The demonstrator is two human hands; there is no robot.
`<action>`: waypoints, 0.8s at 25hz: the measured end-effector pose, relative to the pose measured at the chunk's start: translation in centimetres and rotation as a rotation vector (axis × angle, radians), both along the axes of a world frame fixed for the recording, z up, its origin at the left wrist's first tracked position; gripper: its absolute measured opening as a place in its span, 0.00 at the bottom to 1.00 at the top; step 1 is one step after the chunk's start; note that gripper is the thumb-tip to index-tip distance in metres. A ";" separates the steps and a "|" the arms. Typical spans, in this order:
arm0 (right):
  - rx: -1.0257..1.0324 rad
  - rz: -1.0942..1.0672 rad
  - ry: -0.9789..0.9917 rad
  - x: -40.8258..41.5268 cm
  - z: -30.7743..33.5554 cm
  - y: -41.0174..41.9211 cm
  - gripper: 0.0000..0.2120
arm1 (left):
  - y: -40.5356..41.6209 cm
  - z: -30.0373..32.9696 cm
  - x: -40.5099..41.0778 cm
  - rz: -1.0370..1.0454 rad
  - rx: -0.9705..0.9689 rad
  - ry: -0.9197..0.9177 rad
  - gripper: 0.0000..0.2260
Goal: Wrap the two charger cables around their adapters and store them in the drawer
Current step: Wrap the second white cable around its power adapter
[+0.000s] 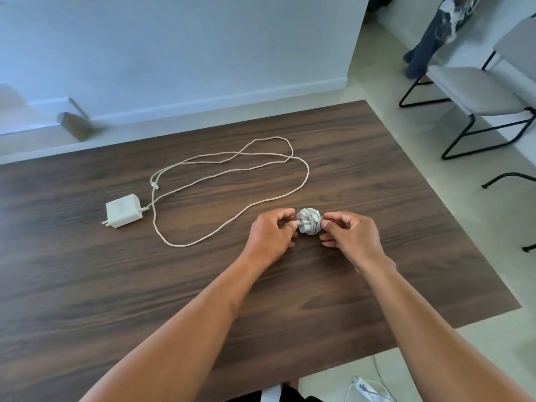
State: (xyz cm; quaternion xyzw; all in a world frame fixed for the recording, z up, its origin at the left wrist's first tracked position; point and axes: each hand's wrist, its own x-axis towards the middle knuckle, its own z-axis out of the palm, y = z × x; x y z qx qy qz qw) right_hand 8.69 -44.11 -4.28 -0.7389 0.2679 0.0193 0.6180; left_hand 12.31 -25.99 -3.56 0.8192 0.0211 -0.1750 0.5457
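Observation:
A small white adapter with its cable wound tightly round it (pixel 309 221) is held just above the dark wooden table (pixel 116 285), right of the middle. My left hand (pixel 272 236) pinches its left side and my right hand (pixel 351 233) pinches its right side, at the cable's end. A second white adapter (pixel 123 210) lies flat at the left with its prongs toward the front. Its long white cable (pixel 232 181) sprawls loose in wide loops across the table's far half. No drawer is in view.
Two pale chairs with black metal frames (pixel 475 91) stand on the tiled floor beyond the table's right edge. A person's legs (pixel 429 39) are at the far right. White cables and a plug (pixel 368 390) lie on the floor near the table's front edge.

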 end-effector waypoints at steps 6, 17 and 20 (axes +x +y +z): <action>-0.372 -0.005 -0.099 -1.2 1.8 0.5 0.08 | 2.8 0.0 -0.6 0.083 -0.024 -0.014 0.11; -0.335 0.435 -0.397 3.2 5.3 17.7 0.04 | 21.9 3.9 -0.9 0.614 0.187 -0.227 0.08; -0.347 0.547 -0.369 5.6 4.5 23.4 0.06 | 27.3 3.9 1.1 0.580 0.443 -0.232 0.14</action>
